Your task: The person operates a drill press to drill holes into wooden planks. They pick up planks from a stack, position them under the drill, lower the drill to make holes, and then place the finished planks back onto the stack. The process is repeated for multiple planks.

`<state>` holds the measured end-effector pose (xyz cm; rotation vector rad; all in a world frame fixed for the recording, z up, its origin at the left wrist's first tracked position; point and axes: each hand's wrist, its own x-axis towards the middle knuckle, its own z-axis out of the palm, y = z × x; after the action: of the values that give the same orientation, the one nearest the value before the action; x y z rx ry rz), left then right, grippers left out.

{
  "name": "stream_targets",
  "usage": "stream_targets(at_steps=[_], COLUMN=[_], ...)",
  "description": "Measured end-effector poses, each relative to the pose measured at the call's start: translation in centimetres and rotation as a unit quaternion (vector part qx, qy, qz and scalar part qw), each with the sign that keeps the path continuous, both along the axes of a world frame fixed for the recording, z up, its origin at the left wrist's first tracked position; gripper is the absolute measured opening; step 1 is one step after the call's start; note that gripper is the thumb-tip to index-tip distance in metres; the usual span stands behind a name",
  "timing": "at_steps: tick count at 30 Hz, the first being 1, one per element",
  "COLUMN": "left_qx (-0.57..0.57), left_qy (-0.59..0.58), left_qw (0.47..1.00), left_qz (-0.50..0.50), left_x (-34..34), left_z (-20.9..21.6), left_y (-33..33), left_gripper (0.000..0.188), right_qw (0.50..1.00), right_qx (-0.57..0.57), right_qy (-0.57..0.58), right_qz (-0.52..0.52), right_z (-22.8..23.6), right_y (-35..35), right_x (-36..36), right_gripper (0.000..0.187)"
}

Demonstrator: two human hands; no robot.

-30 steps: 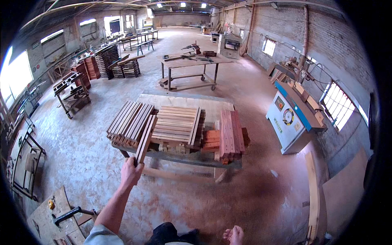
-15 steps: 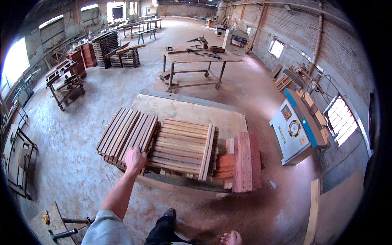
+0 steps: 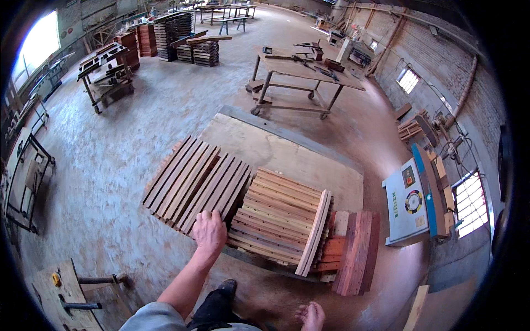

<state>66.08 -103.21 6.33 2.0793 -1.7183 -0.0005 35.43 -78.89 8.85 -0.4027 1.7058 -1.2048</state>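
On the work table's left part lies a stack of brown wooden slats (image 3: 182, 176), side by side with dark gaps between some of them. My left hand (image 3: 210, 230) is closed over the near ends of slats at this stack's right side; its fingertips are partly hidden. To the right is a second stack of paler slats (image 3: 276, 209) with small dark holes along them. Two light strips (image 3: 314, 234) lie across its right end. My right hand (image 3: 311, 316) hangs low near my body, its fingers loosely bent and apart, with nothing seen in it.
Reddish boards (image 3: 356, 254) are piled at the right end of the plywood-topped table (image 3: 265, 138). Beyond stands a wheeled table (image 3: 298, 69) with tools. A grey-blue machine (image 3: 408, 201) is at right. A hammer (image 3: 80, 305) lies on a board at lower left.
My view has turned, so the scene sits tilted and farther right. My left hand stays at the left stack, whose right-hand slats now sit nearer me than their neighbours. My right hand's fingers have loosened.
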Motion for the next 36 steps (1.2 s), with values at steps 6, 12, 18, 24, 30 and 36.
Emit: stream_targets(at_steps=[6, 12, 18, 24, 30, 36], left_qx=[0.017, -0.025, 0.131, 0.139, 0.133, 0.113], left_qy=[0.036, -0.016, -0.002, 0.115, 0.149, 0.162], left_qw=[0.999, 1.0, 0.987, 0.981, 0.979, 0.975], left_qz=[0.0, 0.006, 0.09, 0.064, -0.049, -0.105], left_x=[0.2, 8.7, 15.8, 19.8, 23.4, 27.6], left_z=[1.4, 1.4, 2.8, 1.9, 1.9, 0.1], left_y=[0.0, -1.3, -5.7, -8.4, -9.8, -10.6], left_gripper=[0.03, 0.048, 0.095, 0.091, 0.065, 0.068], right_qw=[0.996, 0.981, 0.976, 0.913, 0.913, 0.934], right_qx=[-0.018, -0.088, -0.074, -0.179, -0.128, -0.017], right_qy=[0.005, -0.035, -0.112, -0.132, -0.077, -0.016], right_qz=[0.086, 0.167, 0.17, 0.341, 0.379, 0.357], right_z=[-1.4, -3.2, -0.1, 2.8, -0.9, 0.7], right_y=[-2.6, -5.2, -7.0, -17.0, -29.3, -33.7], right_x=[1.0, 1.6, 5.4, 16.7, 31.7, 38.1], right_gripper=[0.024, 0.024, 0.027, 0.026, 0.053, 0.068])
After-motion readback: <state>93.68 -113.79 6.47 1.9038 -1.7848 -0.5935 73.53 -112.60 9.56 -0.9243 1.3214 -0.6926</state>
